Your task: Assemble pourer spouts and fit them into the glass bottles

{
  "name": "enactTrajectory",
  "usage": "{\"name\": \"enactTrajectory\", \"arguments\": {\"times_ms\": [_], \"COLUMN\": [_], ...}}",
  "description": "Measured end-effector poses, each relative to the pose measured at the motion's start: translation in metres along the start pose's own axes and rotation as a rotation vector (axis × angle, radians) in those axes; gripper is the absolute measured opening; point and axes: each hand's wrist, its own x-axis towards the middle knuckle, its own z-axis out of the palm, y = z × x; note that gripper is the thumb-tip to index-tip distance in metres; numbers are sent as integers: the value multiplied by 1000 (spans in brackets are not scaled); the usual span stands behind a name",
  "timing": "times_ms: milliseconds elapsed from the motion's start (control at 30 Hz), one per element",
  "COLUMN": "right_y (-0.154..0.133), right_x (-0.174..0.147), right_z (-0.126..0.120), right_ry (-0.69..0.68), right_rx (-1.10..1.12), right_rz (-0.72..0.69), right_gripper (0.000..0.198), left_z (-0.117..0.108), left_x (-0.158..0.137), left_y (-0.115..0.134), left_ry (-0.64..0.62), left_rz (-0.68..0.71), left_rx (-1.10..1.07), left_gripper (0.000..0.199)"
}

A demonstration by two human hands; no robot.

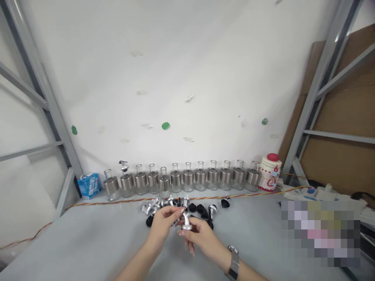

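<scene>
A silver bottle pourer (186, 221) with a curved spout and round base is pinched in my right hand (202, 235), spout upward. My left hand (161, 226) is closed at the tip of that spout, thumb and finger together; whatever sits between them is too small to make out. Just beyond both hands lies a loose pile of silver pourer parts (155, 204) and black stoppers (200, 209), partly hidden by my fingers. To the right of the pile, a separate black-and-silver pourer (225, 203) rests on the grey table (99, 238).
Along the wall stands a row of glass bottles (188, 178) with steel sleeves; one at the left carries a pourer (124, 166). A blue carton (89, 186) and a cream red-topped jar (268, 173) flank them. A twisted wire (123, 201) crosses the table. Clutter sits at right.
</scene>
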Motion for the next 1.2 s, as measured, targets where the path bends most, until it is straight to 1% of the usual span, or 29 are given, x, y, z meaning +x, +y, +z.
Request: {"name": "enactTrajectory", "arguments": {"times_ms": [133, 300, 567, 667, 767, 833, 933, 967, 1033, 1067, 1133, 1200], "right_y": [-1, 2, 2, 2, 3, 3, -1, -3, -5, -5, -3, 1], "right_x": [0, 2, 3, 3, 4, 3, -2, -4, -8, -9, -10, -9], "right_z": [0, -1, -3, -3, -3, -2, -2, -2, -2, -3, -4, -5], "right_ry": [-4, 14, -51, -52, -13, 63, 209, 239, 262, 263, 258, 251], "right_rx": [-24, -35, 14, 12, -39, -127, -347, -421, -535, -573, -617, -629], "right_rz": [3, -13, -24, -20, 1, 2, -106, -156, -228, -239, -227, -190], "right_gripper": [43, 40, 40, 41, 38, 32, 18, 18, 25, 29, 32, 28], "left_z": [1, 2, 4, 5, 6, 7, 9, 10, 11, 11, 11, 9], "left_x": [0, -1, -2, -2, -2, -3, -8, -10, -15, -16, -17, -17], "left_y": [0, -2, 0, 1, -2, -4, -5, -5, -3, -2, 1, 5], "left_ry": [8, 18, 14, 20, -7, -42, -52, -41, -32, -39, -69, -101], "left_rz": [-19, -32, -31, -25, 35, 98, 223, 260, 324, 354, 419, 464], "left_rx": [-11, -31, -54, -39, 17, 107, 321, 382, 451, 468, 497, 529], "left_gripper": [24, 23, 24, 23, 25, 26, 35, 37, 36, 34, 35, 39]}}
